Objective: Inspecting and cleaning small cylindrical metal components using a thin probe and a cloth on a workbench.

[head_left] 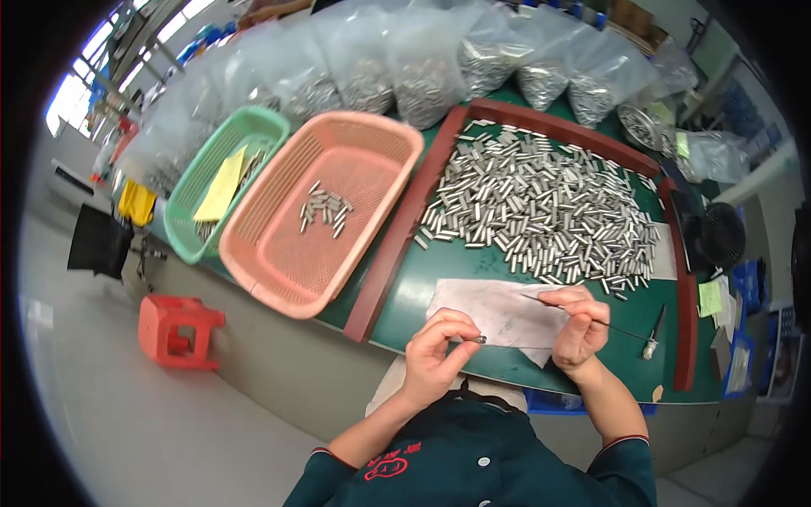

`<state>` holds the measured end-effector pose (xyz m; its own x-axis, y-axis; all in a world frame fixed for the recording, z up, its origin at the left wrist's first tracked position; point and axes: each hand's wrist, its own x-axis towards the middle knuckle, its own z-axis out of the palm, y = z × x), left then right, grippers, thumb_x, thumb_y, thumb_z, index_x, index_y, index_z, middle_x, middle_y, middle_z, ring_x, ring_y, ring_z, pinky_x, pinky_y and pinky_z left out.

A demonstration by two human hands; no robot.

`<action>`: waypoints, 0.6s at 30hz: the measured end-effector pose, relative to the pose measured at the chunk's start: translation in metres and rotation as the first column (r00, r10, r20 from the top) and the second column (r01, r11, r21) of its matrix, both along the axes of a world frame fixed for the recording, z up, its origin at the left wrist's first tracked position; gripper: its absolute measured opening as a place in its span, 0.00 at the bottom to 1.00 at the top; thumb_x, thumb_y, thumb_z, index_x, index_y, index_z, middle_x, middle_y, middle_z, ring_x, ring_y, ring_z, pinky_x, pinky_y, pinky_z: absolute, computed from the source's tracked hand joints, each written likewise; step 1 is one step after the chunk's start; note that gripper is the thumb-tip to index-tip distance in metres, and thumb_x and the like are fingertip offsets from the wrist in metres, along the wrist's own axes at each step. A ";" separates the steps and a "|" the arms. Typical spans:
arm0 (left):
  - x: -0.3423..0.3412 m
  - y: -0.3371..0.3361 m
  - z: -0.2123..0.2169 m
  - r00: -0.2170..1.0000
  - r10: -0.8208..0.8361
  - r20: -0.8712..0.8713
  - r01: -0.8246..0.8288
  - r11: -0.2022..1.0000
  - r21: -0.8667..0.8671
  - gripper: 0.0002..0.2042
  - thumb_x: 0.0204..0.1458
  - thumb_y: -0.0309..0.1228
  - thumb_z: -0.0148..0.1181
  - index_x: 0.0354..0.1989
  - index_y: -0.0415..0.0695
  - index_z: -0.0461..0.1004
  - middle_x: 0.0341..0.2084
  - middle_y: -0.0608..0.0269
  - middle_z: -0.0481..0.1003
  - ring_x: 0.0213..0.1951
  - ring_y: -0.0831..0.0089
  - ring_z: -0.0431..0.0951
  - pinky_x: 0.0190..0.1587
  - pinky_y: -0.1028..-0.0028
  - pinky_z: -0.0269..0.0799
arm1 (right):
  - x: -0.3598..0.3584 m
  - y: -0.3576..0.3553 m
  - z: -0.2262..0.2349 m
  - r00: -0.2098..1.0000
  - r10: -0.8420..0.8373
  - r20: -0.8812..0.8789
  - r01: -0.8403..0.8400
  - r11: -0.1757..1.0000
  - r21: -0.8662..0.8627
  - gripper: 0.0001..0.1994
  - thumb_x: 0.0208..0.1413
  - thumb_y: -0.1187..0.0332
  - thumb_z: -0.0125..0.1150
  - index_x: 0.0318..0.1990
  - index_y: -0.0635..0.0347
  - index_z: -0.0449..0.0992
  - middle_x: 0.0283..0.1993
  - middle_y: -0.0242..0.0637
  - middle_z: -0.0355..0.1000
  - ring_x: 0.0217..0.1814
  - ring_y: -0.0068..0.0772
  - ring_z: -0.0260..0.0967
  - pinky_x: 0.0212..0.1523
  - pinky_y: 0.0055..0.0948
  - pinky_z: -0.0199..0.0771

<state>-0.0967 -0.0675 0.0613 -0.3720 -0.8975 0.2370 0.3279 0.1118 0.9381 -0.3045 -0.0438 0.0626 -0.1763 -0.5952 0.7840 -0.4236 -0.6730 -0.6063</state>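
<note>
My left hand (438,355) pinches a small metal cylinder (481,340) between thumb and fingertips, just above the near edge of the table. In my right hand (581,325) is a thin dark rod (623,330), held slantwise, its tip pointing left toward the cylinder but apart from it. Below both hands lies a stained whitish cloth (465,304). Beyond the cloth spreads a large heap of short silvery metal cylinders (541,207) on the green tabletop (397,325). A small black-handled tool (658,325) rests right of my right hand, close to the rod's rear end.
A dark red frame (393,245) borders the heap. Left of it stand a pink basket (245,249) with several cylinders and a green basket (182,224) with yellow paper. Filled plastic bags (422,80) line the back. A black fan (718,237) stands right; a red stool (173,329) is on the floor.
</note>
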 end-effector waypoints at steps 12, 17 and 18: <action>-0.031 -0.030 -0.019 0.987 -0.147 -0.059 0.153 0.981 0.118 0.09 0.48 0.12 0.57 0.37 0.35 0.72 0.38 0.60 0.69 0.42 0.75 0.70 0.48 0.77 0.68 | -0.004 0.004 0.014 0.973 -0.005 -0.230 -0.004 0.999 -0.041 0.09 0.66 0.62 0.41 0.36 0.57 0.60 0.32 0.44 0.77 0.25 0.35 0.72 0.25 0.29 0.71; -0.032 -0.031 -0.016 0.988 -0.144 -0.045 0.149 0.980 0.130 0.09 0.48 0.12 0.58 0.36 0.35 0.73 0.37 0.60 0.70 0.40 0.76 0.70 0.46 0.78 0.67 | -0.002 0.001 0.012 0.957 -0.009 -0.291 -0.001 0.999 -0.037 0.08 0.65 0.64 0.44 0.37 0.57 0.61 0.34 0.43 0.77 0.25 0.35 0.72 0.26 0.29 0.72; -0.031 -0.031 -0.015 0.991 -0.131 -0.035 0.134 0.981 0.139 0.09 0.47 0.12 0.58 0.35 0.37 0.73 0.37 0.60 0.70 0.39 0.77 0.70 0.44 0.79 0.67 | -0.001 0.001 0.012 0.958 -0.012 -0.288 0.002 0.999 -0.034 0.08 0.65 0.64 0.44 0.37 0.57 0.61 0.34 0.43 0.77 0.25 0.35 0.72 0.26 0.29 0.72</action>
